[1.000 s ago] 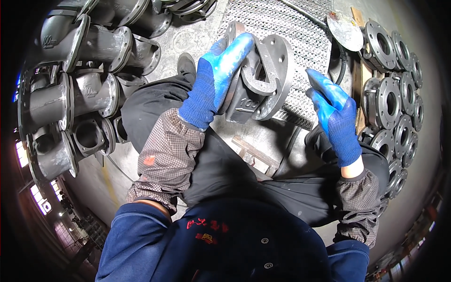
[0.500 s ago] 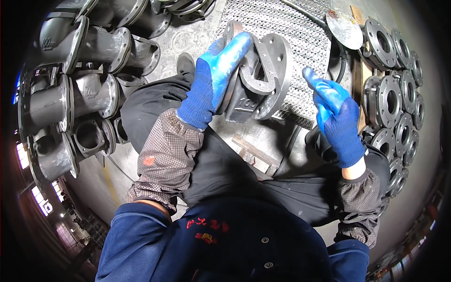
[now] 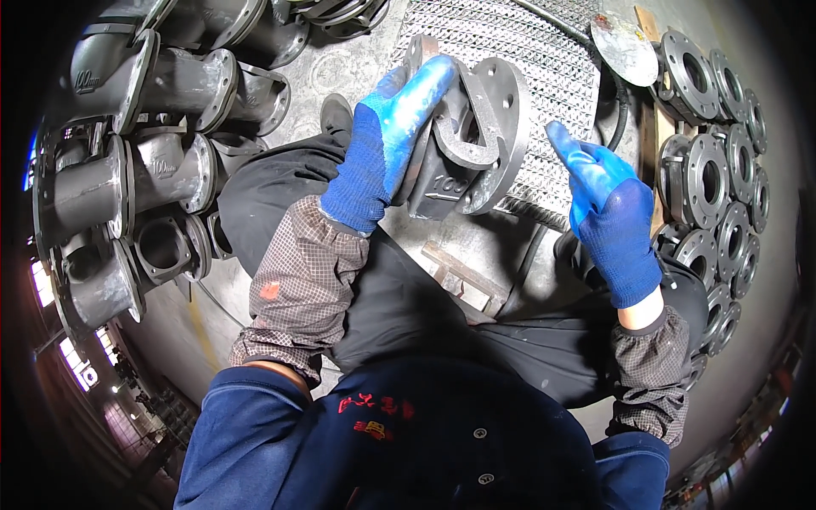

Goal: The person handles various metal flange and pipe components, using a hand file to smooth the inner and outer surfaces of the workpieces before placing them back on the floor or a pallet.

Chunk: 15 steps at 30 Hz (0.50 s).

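A grey cast-iron valve body (image 3: 442, 189) with a round, drilled flange on each side is held up in front of me. My left hand (image 3: 393, 127), in a blue coated glove, grips it at its left flange, the thumb along the top; the fingers behind are hidden. The valve body's oval opening faces up toward me. To the right, apart from the casting, my gloved right hand (image 3: 605, 200) hangs in the air, index finger stretched out and the other fingers partly bent. Nothing shows in it.
A metal grating (image 3: 544, 93) lies beyond the valve body. Flanged castings (image 3: 174, 174) are stacked at left, and more ring-flanged castings (image 3: 704, 183) stand in rows at right beside a wooden board (image 3: 648, 127). A pale round disc (image 3: 623, 53) and black hose (image 3: 618, 119) are near them. A wooden block (image 3: 459, 276) lies between my legs.
The valve body has shifted up very slightly in my left hand. My right hand has turned a little, still apart from the casting.
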Each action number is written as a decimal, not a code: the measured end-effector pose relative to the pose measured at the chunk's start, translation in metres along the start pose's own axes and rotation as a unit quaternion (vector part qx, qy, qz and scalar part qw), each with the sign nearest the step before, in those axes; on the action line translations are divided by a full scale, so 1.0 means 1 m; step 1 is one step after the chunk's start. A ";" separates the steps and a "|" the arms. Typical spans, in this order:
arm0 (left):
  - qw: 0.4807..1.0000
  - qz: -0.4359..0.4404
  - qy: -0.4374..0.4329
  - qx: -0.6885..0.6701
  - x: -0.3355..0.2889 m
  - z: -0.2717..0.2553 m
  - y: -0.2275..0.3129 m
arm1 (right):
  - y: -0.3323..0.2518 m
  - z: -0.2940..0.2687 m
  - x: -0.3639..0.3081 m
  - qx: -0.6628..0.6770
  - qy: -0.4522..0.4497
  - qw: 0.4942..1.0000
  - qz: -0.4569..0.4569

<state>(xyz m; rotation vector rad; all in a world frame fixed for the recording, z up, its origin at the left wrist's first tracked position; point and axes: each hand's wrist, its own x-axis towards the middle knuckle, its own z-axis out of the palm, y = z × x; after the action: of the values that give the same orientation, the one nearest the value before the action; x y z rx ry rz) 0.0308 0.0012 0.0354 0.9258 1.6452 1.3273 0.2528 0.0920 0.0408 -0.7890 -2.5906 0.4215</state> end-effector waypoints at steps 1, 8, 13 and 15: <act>1.000 -0.007 0.004 -0.002 0.000 0.000 0.000 | -0.003 -0.004 -0.001 0.028 -0.023 0.999 0.027; 1.000 0.025 -0.010 -0.003 0.001 0.000 -0.002 | 0.005 0.003 0.000 0.112 0.008 0.992 0.058; 0.999 -0.047 0.023 -0.013 0.001 0.005 0.009 | 0.002 0.001 -0.004 0.091 -0.017 0.995 0.037; 0.999 -0.032 0.016 -0.017 0.001 0.004 0.008 | 0.002 0.002 -0.004 0.101 0.009 0.994 0.039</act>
<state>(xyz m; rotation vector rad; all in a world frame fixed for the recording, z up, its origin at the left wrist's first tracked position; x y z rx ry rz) 0.0346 0.0051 0.0422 0.8286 1.6590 1.3288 0.2560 0.0906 0.0370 -0.8196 -2.4576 0.6844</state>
